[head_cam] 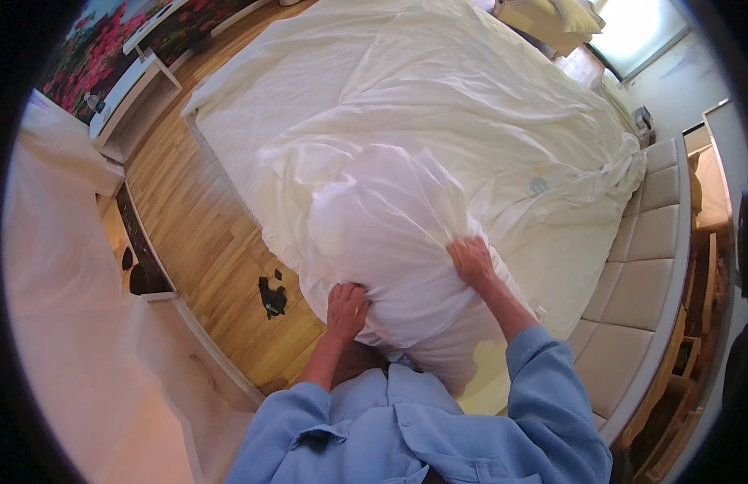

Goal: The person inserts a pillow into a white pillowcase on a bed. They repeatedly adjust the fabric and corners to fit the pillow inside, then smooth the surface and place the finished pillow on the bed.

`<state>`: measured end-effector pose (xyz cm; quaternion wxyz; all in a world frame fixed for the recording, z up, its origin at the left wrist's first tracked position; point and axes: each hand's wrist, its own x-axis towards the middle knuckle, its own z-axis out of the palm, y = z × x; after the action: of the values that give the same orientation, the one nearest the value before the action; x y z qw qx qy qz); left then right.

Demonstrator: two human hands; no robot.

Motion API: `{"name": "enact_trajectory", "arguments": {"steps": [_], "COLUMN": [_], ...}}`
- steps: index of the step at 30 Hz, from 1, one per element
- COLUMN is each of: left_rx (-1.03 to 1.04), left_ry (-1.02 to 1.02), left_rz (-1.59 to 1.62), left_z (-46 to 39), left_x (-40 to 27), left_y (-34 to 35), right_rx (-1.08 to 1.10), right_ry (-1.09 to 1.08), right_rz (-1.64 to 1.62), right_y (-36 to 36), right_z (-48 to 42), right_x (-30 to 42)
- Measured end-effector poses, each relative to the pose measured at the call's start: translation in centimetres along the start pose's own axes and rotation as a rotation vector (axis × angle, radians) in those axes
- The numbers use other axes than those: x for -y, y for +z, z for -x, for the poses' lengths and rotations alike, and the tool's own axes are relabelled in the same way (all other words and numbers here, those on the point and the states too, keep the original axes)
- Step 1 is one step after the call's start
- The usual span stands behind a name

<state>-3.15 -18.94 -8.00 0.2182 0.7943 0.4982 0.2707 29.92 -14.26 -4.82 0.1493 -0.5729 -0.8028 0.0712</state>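
A bulky white fabric bundle (386,218), perhaps a covered quilt or pillow, lies on the near edge of the bed in front of me. My left hand (348,310) grips its near left side, the fingers curled into the cloth. At its right side my right hand (470,260) grasps a gathered part of the fabric, slightly blurred. Beyond the bundle a wrinkled off-white bed sheet (410,72) spreads over the mattress. The fingertips of both hands are partly hidden in folds.
A padded beige headboard (634,278) borders the bed on the right. On the wooden floor (198,242) at left lies a black object (272,297). White shelving (129,91) stands at the upper left, and a cushioned seat (549,24) is beyond the bed.
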Motion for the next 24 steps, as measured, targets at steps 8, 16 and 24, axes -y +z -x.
{"name": "enact_trajectory", "arguments": {"steps": [8, 16, 24], "left_rx": [0.148, 0.231, 0.244], "left_ry": [-0.103, -0.237, -0.203], "left_rz": [-0.059, 0.077, 0.038], "left_z": [-0.8, 5.2, 5.1], "left_x": [0.6, 4.9, 4.4], "left_y": [0.3, 3.6, 4.0], "right_rx": [-0.124, -0.158, -0.294], "right_ry": [0.096, -0.127, 0.278], "right_rz": [-0.069, -0.102, -0.040], "right_y": [-1.3, -0.1, -0.3], "right_z": [2.7, -0.5, 0.0], "right_x": [1.1, 4.2, -1.0]}}
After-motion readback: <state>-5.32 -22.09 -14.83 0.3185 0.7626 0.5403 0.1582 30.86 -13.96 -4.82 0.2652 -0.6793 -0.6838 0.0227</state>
